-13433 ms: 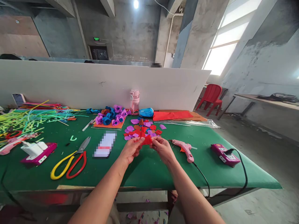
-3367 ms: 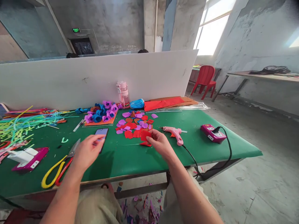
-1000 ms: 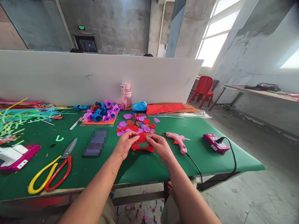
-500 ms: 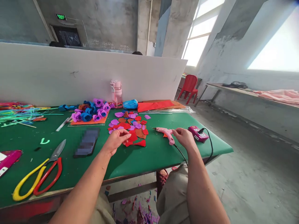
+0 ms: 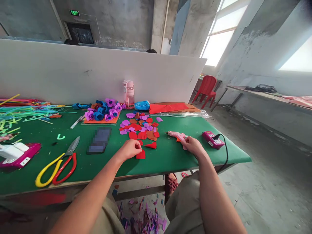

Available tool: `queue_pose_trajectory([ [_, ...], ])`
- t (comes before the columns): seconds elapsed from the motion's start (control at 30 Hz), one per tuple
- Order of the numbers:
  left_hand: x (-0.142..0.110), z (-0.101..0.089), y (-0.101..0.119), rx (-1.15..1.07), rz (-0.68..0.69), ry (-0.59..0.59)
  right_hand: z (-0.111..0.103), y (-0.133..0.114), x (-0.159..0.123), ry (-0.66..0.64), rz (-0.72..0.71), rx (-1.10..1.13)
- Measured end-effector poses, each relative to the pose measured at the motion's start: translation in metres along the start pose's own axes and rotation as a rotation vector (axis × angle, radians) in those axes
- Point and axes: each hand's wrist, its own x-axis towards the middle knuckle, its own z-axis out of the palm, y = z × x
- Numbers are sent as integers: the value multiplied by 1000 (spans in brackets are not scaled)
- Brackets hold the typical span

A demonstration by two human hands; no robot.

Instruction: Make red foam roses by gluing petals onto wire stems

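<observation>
My left hand (image 5: 131, 150) is closed in a pinch at the corner of a small squarish red petal piece (image 5: 141, 155), low over the near part of the green table. Just beyond it lie a rolled red cone (image 5: 151, 145) and a loose spread of red, purple and brown petal pieces (image 5: 142, 127). Farther right, my right hand (image 5: 194, 146) is wrapped round the handle of a pink glue gun (image 5: 176, 134). Its nozzle points left, and the fingers hide most of the handle.
Scissors (image 5: 58, 164) with yellow and red handles and a phone (image 5: 99, 141) lie left. Behind are purple and blue paper flowers (image 5: 103, 110), a pink bottle (image 5: 129, 92) and a white board (image 5: 102, 71). Magenta power strips (image 5: 212, 139) sit at both sides; a cord hangs off the right edge.
My right hand has closed round the glue gun's handle, which it was only beside before. My left hand has lowered the red petal piece toward the table's near side. The view has shifted left.
</observation>
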Motion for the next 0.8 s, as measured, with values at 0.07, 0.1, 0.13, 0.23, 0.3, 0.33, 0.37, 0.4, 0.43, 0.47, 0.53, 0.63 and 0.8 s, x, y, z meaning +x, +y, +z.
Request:
queue_pose_trajectory([
  [0.07, 0, 0, -1, 83, 24, 30, -2, 6, 0, 0, -1, 80],
  [0.1, 0, 1, -1, 82, 25, 23, -3, 9, -1, 13, 7, 137],
  [0.13, 0, 1, -2, 55, 16, 8, -5, 11, -2, 29, 18, 206],
  [0.23, -2, 3, -2, -79, -74, -19, -10, 9, -11, 54, 23, 473],
  [0.3, -3, 4, -3, -135, -135, 18, -15, -1, -20, -3, -24, 640],
  [0.33, -3, 4, -4, -135, -139, 48, -17, -7, -25, -46, -63, 681],
  [0.37, -3, 3, -5, -117, -125, 80, -19, -14, -30, -84, -107, 690],
  [0.4, -2, 3, -7, -89, -103, 105, -21, -21, -35, -122, -153, 682],
  [0.43, -3, 2, -8, -57, -81, 122, -22, -28, -40, -161, -195, 668],
  [0.47, -3, 1, -9, -31, -70, 130, -23, -35, -44, -201, -235, 653],
  [0.53, -5, -1, -10, -7, -88, 108, -23, -46, -51, -264, -310, 613],
  [0.63, -7, -3, -9, 2, -145, 40, -22, -57, -60, -282, -429, 479],
  [0.8, -8, -4, -10, 70, -147, -12, -25, -69, -73, -296, -558, 248],
])
